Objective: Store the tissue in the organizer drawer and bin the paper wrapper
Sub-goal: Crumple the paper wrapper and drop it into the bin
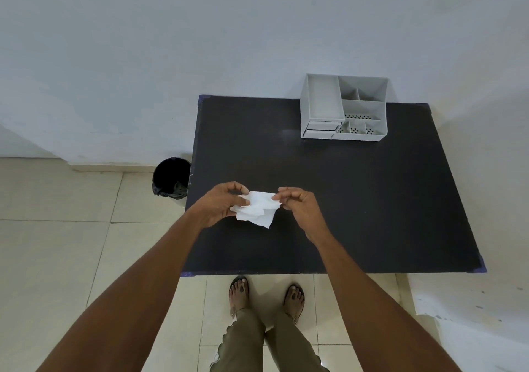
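A crumpled white tissue (259,209) hangs between both hands above the near left part of the black table (357,199). My left hand (219,204) pinches its left edge and my right hand (299,204) pinches its right edge. I cannot tell a separate paper wrapper apart from the white sheet. The grey organizer (345,108) stands at the table's far right, with two small drawers (320,130) at its front left, both pushed in. A black bin (171,181) with a dark liner stands on the floor by the table's left edge.
The table stands against a pale wall. Cream floor tiles lie to the left and in front, where my sandalled feet (266,297) stand. A white sheet or board (472,314) lies on the floor at the right.
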